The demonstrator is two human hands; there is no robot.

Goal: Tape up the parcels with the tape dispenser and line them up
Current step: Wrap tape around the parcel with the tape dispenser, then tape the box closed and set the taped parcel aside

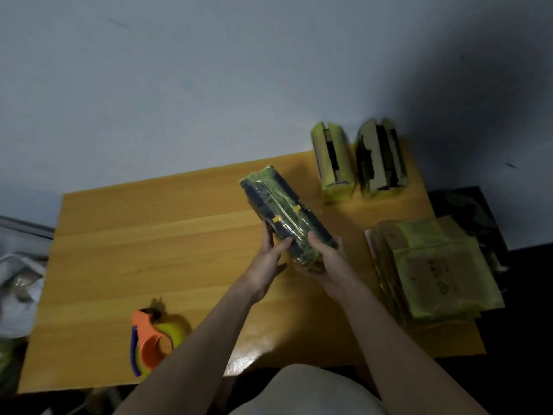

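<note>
A dark taped parcel (pixel 284 214) with a shiny green-blue wrap is held above the middle of the wooden table (pixel 134 235), tilted away from me. My left hand (pixel 270 259) grips its near left end and my right hand (pixel 324 259) grips its near right end from below. Two parcels stand upright at the far right edge: a yellow-green one (pixel 332 163) and a darker one (pixel 381 160) beside it. The orange tape dispenser (pixel 152 339) with a yellow roll lies on the table at the near left, apart from both hands.
A stack of flat yellow-green parcels (pixel 434 274) lies on the table's right side. A grey wall rises behind the table. White bags and clutter (pixel 18 280) sit off the left edge. Dark floor lies to the right.
</note>
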